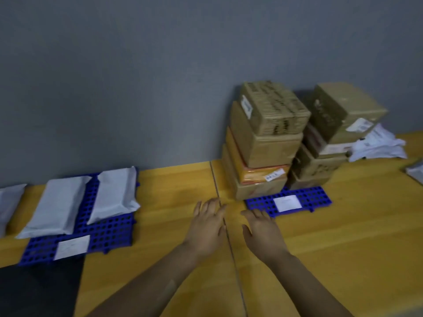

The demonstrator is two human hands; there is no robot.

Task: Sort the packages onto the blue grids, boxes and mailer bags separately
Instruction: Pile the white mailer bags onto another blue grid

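Two blue grids lie on the wooden table. The left grid (107,234) carries two grey-white mailer bags (57,204) (115,194) and a white label. The right grid (318,197) bears two stacks of brown cardboard boxes, a taller one (263,143) and a second one (332,133) behind it, plus a white label. My left hand (207,227) and my right hand (263,229) lie flat and empty on the table between the grids, fingers straight. The right hand's fingertips reach the right grid's near corner.
Another mailer bag (9,202) lies at the far left edge. Crumpled white mailer bags (380,145) sit right of the boxes, and a grey package corner (416,171) shows at the right edge. A grey wall backs the table. A dark gap (39,291) opens at the lower left.
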